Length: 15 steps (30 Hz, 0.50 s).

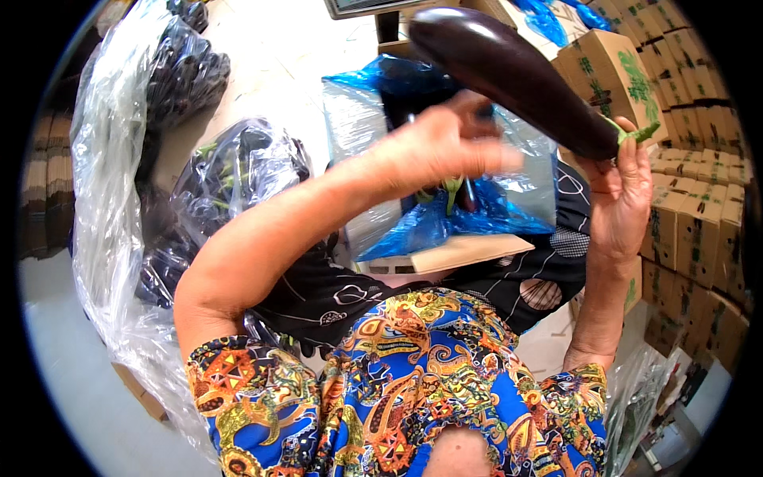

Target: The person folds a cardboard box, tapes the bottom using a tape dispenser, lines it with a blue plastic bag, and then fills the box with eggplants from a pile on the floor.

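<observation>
A large dark purple eggplant point(509, 75) is held up at the right, tilted, its rounded end pointing to the upper left. My right hand point(624, 191) grips it at the green stem. My left hand point(453, 147) reaches across above a box point(362, 159) lined with blue plastic film point(385, 230). Its fingers are blurred by motion but look spread, with nothing seen in them. Below that hand, green stems and a bit of dark eggplant show inside the box; my forearm and hand hide much of the inside.
Clear plastic bags of eggplants point(238, 171) lie on the left, beside a long crumpled plastic sheet point(107, 215). Stacked cardboard cartons point(691, 211) line the right. A dark-framed device point(373, 6) stands beyond the box. Blue film point(544, 20) lies at the far right.
</observation>
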{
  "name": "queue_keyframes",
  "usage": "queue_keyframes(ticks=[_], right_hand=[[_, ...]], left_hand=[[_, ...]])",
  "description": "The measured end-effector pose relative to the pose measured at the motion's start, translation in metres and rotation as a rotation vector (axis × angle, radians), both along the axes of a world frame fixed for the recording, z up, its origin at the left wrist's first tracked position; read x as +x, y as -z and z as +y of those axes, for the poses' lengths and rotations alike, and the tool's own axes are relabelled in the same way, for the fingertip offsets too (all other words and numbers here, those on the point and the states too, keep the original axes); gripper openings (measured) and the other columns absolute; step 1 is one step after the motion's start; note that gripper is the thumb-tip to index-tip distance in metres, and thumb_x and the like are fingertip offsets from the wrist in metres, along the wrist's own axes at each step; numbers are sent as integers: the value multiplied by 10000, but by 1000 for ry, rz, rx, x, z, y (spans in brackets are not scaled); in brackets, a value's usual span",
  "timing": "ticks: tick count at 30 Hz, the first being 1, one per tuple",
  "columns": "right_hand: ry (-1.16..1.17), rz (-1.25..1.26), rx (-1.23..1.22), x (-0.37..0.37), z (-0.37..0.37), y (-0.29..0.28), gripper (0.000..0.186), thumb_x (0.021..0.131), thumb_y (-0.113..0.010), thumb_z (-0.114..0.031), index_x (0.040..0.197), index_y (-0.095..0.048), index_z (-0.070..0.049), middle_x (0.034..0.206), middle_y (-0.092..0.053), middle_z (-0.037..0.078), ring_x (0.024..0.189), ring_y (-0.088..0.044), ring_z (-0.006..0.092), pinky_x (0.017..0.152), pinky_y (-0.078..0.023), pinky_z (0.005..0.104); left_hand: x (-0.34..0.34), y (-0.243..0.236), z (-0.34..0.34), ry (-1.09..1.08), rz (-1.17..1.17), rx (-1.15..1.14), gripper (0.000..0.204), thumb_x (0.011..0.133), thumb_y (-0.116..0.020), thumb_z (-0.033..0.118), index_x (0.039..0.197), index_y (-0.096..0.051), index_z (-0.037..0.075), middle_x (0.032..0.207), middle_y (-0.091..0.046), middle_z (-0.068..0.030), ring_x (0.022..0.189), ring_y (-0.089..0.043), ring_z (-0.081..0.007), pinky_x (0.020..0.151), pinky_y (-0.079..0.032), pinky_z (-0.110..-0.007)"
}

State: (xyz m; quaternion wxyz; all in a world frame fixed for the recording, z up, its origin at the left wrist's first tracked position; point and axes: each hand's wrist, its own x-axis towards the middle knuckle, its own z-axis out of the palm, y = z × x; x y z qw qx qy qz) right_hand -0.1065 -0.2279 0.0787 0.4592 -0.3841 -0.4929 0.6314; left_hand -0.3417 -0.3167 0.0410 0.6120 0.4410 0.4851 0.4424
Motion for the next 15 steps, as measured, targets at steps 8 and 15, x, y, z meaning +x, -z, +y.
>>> queue_keyframes(ticks=[8, 15], right_hand=[[-564, 198, 73, -146, -65, 19, 334, 1007, -578, -185, 1297, -515, -32, 1201, -630, 111, 1087, -629, 179, 940, -535, 343], [-1080, -670, 493, -141, -49, 70, 169, 931, -619, -85, 1052, -660, 25, 931, -691, 100, 826, -665, 159, 738, -517, 297]], left_hand=[[-98, -83, -52, -569, -364, 288, 502, 890, -688, 385, 1253, -567, 60, 1120, -662, -48, 1068, -617, -175, 977, -475, -364], [-214, -69, -265, -835, 853, -147, 641, 772, -754, 317, 1289, -547, 0, 1085, -664, -103, 958, -638, -185, 877, -490, -308]])
